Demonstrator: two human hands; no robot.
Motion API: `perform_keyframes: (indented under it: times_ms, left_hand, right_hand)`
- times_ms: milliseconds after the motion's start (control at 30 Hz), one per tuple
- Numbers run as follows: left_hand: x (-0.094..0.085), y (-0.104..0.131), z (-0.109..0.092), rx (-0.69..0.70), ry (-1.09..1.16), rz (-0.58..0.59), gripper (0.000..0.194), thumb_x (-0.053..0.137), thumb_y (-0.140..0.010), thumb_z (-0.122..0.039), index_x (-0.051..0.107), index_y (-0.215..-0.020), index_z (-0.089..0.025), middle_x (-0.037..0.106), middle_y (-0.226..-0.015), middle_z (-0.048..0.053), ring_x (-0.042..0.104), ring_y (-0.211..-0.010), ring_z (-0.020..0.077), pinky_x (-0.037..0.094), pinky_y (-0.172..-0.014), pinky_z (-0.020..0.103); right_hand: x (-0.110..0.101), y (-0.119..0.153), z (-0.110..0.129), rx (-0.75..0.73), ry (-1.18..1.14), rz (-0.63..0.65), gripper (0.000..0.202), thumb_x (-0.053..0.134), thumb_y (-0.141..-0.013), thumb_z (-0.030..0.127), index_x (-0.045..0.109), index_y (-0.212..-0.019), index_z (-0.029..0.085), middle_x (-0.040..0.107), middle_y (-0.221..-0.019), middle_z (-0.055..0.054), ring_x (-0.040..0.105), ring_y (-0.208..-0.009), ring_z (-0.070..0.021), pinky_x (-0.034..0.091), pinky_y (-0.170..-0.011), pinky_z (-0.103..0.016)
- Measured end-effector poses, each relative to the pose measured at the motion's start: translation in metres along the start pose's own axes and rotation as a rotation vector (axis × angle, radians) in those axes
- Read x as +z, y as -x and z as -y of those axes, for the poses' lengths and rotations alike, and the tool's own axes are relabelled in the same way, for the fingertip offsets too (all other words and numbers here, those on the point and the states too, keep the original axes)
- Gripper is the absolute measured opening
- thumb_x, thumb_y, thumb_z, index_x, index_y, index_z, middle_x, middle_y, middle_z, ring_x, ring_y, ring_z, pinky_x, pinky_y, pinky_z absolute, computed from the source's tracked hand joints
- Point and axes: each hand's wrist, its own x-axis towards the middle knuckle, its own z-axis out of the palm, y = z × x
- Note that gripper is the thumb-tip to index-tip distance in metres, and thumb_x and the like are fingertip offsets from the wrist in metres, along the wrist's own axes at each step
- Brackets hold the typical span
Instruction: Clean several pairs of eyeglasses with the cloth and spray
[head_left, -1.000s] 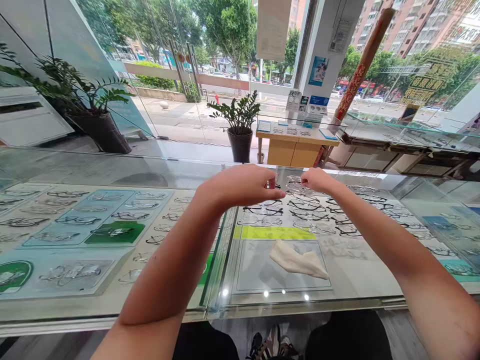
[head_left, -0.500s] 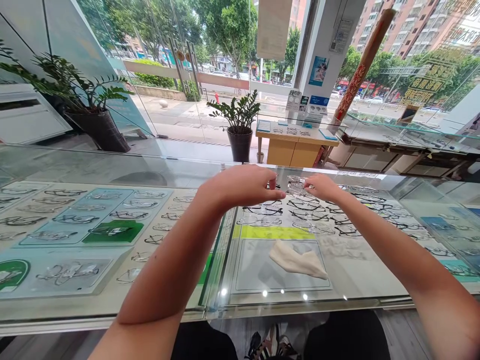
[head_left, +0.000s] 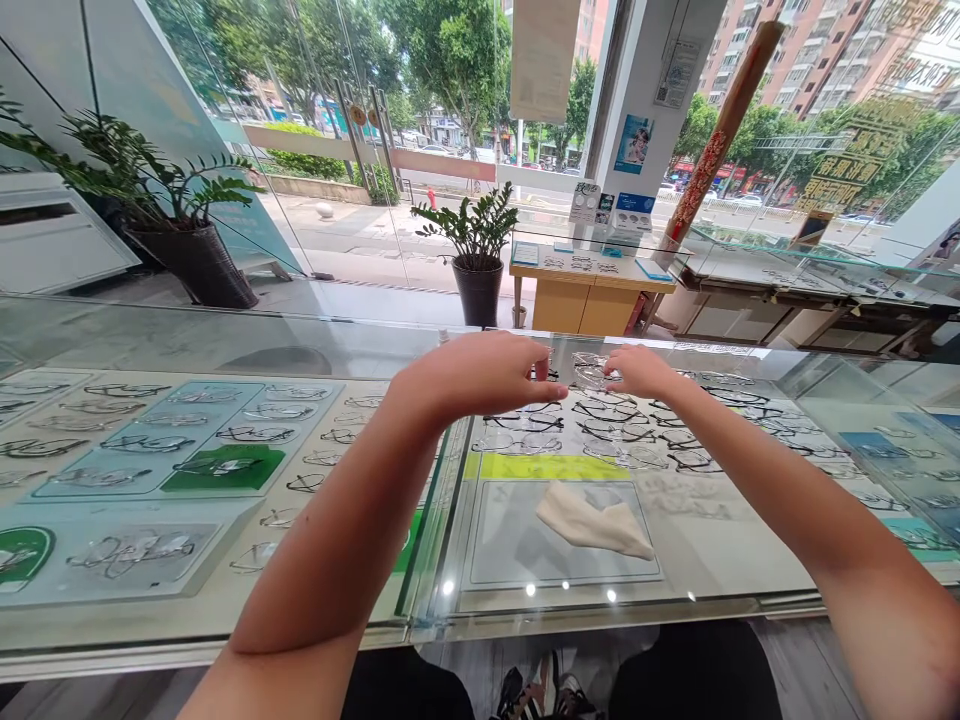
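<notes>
My right hand (head_left: 636,372) is at the far side of the glass counter, its fingers bent against a thin-rimmed pair of eyeglasses (head_left: 591,368). The fingertips are small in view and partly cover the frame's right side. To the left, my left hand (head_left: 501,372) hovers over the counter, palm down, with the thumb stretched out and apart from the bent fingers. No object shows in the gap between them. Rows of dark-rimmed eyeglasses (head_left: 616,431) lie below both hands under the glass. Closer to me, a crumpled cream cloth (head_left: 592,518) rests over a grey mat (head_left: 499,545).
More eyeglasses (head_left: 146,441) on trays fill the left part of the glass counter (head_left: 431,628). Beyond it stand a potted plant (head_left: 480,285), a larger one (head_left: 195,262) and a wooden display table (head_left: 559,300). Another glass showcase (head_left: 750,270) stands at the right.
Both hands keep nearly the same pose and place. The whole view has shifted very slightly.
</notes>
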Motion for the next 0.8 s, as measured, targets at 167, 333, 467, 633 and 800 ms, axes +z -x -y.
perform_keyframes:
  times_ms: [167, 333, 467, 633, 800]
  left_hand:
    - [-0.001, 0.001, 0.000, 0.006, 0.003, -0.005, 0.046, 0.052, -0.099, -0.065, 0.069, -0.094, -0.022, 0.077, -0.095, 0.006, 0.063, -0.077, 0.0209, 0.037, -0.067, 0.033]
    - [-0.001, 0.000, 0.000, 0.007, -0.007, -0.007, 0.048, 0.052, -0.099, -0.065, 0.070, -0.094, -0.022, 0.077, -0.096, 0.008, 0.064, -0.079, 0.0214, 0.038, -0.067, 0.034]
    - [-0.001, 0.000, 0.000, 0.004, -0.008, -0.001, 0.046, 0.052, -0.099, -0.065, 0.071, -0.095, -0.022, 0.077, -0.097, 0.008, 0.065, -0.081, 0.0221, 0.039, -0.068, 0.034]
    - [-0.001, 0.001, 0.000, 0.002, 0.004, -0.002, 0.048, 0.053, -0.099, -0.065, 0.072, -0.097, -0.022, 0.078, -0.097, 0.009, 0.066, -0.081, 0.0229, 0.040, -0.071, 0.034]
    - [-0.001, 0.000, 0.001, 0.012, 0.007, -0.010, 0.048, 0.052, -0.099, -0.066, 0.072, -0.097, -0.022, 0.078, -0.096, 0.009, 0.065, -0.079, 0.0221, 0.040, -0.069, 0.033]
  right_hand:
    - [-0.006, 0.000, 0.007, -0.011, 0.062, 0.010, 0.024, 0.075, -0.094, 0.037, 0.081, -0.112, 0.022, 0.080, -0.123, -0.012, 0.067, -0.119, -0.0333, 0.045, -0.096, -0.043]
    - [-0.007, 0.004, 0.003, -0.019, 0.088, 0.033, 0.023, 0.075, -0.095, 0.038, 0.080, -0.110, 0.021, 0.080, -0.124, -0.013, 0.066, -0.120, -0.0339, 0.045, -0.095, -0.043]
    - [-0.003, 0.006, -0.006, -0.007, 0.086, 0.052, 0.020, 0.075, -0.094, 0.035, 0.081, -0.107, 0.021, 0.080, -0.121, -0.013, 0.067, -0.118, -0.0330, 0.045, -0.091, -0.041]
    - [0.002, 0.006, -0.006, 0.012, 0.081, 0.019, 0.020, 0.071, -0.096, 0.036, 0.081, -0.108, 0.023, 0.079, -0.121, -0.013, 0.066, -0.118, -0.0328, 0.044, -0.094, -0.043]
    - [0.007, 0.003, 0.001, 0.014, 0.071, -0.023, 0.020, 0.071, -0.096, 0.032, 0.081, -0.109, 0.022, 0.077, -0.123, -0.014, 0.063, -0.119, -0.0343, 0.043, -0.096, -0.045]
